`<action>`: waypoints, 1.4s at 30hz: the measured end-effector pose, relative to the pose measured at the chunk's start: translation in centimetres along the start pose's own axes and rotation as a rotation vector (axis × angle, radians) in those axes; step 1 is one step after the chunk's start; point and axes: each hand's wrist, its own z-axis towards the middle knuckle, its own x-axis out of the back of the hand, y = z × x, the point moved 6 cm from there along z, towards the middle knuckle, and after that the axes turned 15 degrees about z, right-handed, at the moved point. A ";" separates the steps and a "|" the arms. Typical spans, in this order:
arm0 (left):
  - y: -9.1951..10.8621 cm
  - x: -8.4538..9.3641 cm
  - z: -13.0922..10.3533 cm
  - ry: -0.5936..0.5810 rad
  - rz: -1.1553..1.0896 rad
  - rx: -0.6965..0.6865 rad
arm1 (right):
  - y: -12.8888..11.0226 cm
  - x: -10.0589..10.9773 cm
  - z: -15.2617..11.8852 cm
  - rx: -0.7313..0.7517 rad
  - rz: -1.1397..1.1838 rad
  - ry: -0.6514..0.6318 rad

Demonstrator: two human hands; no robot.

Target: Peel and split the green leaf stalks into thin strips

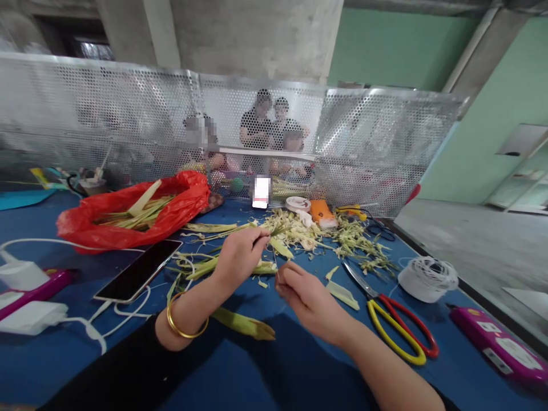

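My left hand [242, 254], a gold bangle on its wrist, is closed in a pinch on a small green husk piece [278, 230] with frayed ends. A thin pale thread [275, 260] runs down from there to my right hand [310, 297], whose fingers are pinched around its lower end. Both hands are raised over the blue table [274, 377]. Beneath my left wrist lies a yellow-green husk strip [244, 324]. A paler husk piece [343, 294] rests right of my right hand, beside scissors [396, 325] with red and yellow handles.
At left are a red plastic bag [180, 200] of husks, a dark-screened phone [139, 271] and white chargers [32, 317] with cables. Husk scraps [363, 242] are heaped behind my hands. A white cord spool [428, 279] and a purple packet [499, 345] lie right. Perforated film [381, 137] stands behind.
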 end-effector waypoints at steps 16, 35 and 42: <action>3.1 -0.4 -1.0 -0.338 -0.371 -0.148 | 5.0 2.8 0.5 -0.359 1.274 0.396; 1.4 -2.3 -1.0 -0.383 -0.351 0.161 | 2.3 1.5 0.3 -0.124 0.812 0.353; 0.9 -2.3 -0.9 -0.313 -0.114 0.101 | 0.1 2.2 -0.1 0.040 0.180 0.325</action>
